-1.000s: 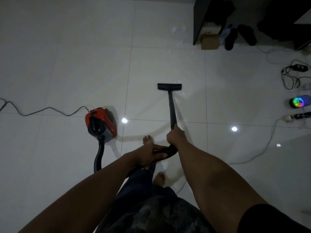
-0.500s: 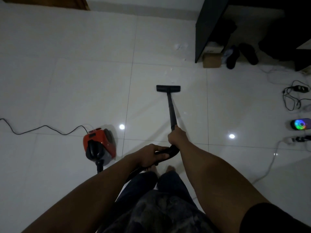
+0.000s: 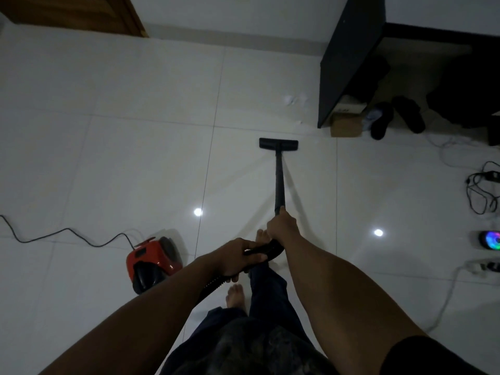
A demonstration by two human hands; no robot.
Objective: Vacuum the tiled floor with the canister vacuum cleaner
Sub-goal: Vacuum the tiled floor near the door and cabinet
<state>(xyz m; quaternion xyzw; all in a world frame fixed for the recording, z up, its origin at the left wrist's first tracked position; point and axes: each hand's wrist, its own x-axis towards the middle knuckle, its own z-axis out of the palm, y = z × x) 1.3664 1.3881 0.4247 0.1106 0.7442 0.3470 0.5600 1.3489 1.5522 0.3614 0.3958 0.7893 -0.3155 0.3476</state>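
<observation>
**Two hands, one wand**

Our right hand [image 3: 282, 230] curls its fingers round the near end of the one black wand [image 3: 279, 182]. Just behind it, mid-frame, our left hand [image 3: 238, 257] wraps the curved handle. We count one floor head [image 3: 278, 144], flat on the tiled floor [image 3: 135, 158] at upper centre, and one red canister [image 3: 153, 262] at lower left. Since the earlier frame the head has neared the grout line ahead, and one foot has stepped forward.

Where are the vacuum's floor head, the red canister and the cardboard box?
floor head [image 3: 278, 144]: head view, middle of the black bar on the tile.
red canister [image 3: 153, 259]: head view, on its red top shell.
cardboard box [image 3: 346, 128]: head view, on its brown front face.
</observation>
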